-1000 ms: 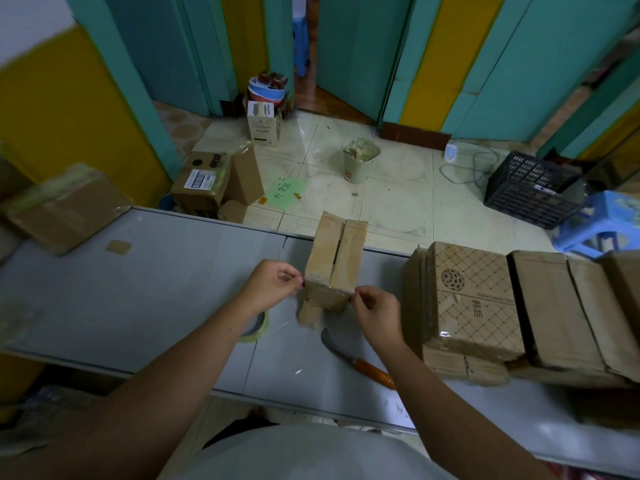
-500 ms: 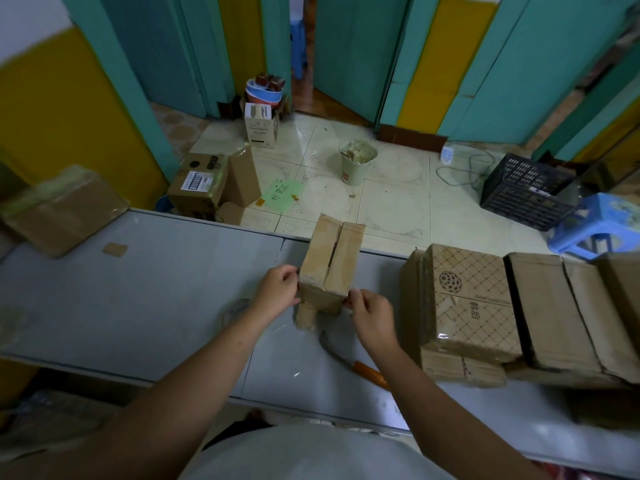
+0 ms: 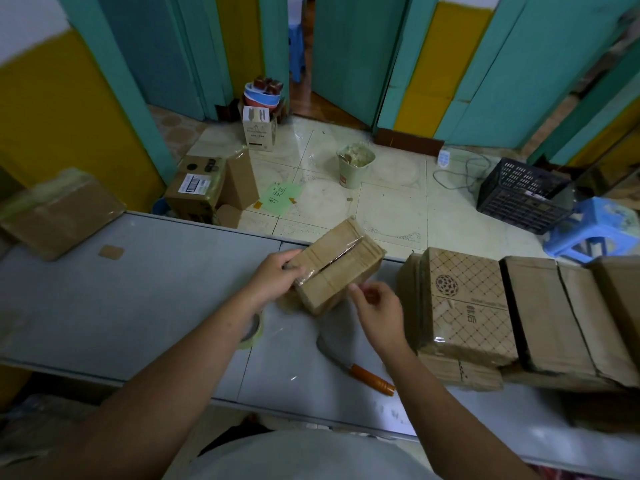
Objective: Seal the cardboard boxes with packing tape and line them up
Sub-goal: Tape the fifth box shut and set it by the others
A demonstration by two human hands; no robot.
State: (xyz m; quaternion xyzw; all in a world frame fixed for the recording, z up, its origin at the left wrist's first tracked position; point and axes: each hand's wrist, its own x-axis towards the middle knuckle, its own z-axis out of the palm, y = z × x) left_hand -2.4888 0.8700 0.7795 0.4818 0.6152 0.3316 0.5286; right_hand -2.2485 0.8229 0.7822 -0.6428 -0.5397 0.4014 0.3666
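A small cardboard box [image 3: 337, 265] sits near the middle of the tabletop's [image 3: 121, 299] far edge, turned diagonally and tilted. Its flap seam faces up, with clear tape glinting along it. The left hand [image 3: 277, 277] grips the box's left end, fingers curled over the top and onto the taped seam. The right hand [image 3: 379, 310] is at the box's near side with its fingers loosely curled and a fingertip close to the cardboard. Motion blur makes it impossible to tell whether it touches the box or pinches a strip of tape. I also cannot tell whether the box's lower corner rests on the tabletop.

A roll of packing tape [image 3: 252, 332] lies flat on the tabletop, partly hidden under the left forearm. A knife with an orange handle [image 3: 370, 377] lies toward the near edge, below the right wrist.

Along the right side of the tabletop several boxes stand side by side, touching. A patterned box [image 3: 464, 303] with a round emblem is nearest the hands, and plain brown boxes [image 3: 543, 313] run on toward the right edge. A larger taped carton [image 3: 59, 213] lies at the far left corner, with a small cardboard scrap [image 3: 111, 251] near it.

On the tiled floor beyond are an open labelled carton [image 3: 197, 188], a green paper sheet [image 3: 280, 197], a pale waste bin [image 3: 355, 164], a black plastic crate [image 3: 519, 195] and a blue stool [image 3: 595, 226].
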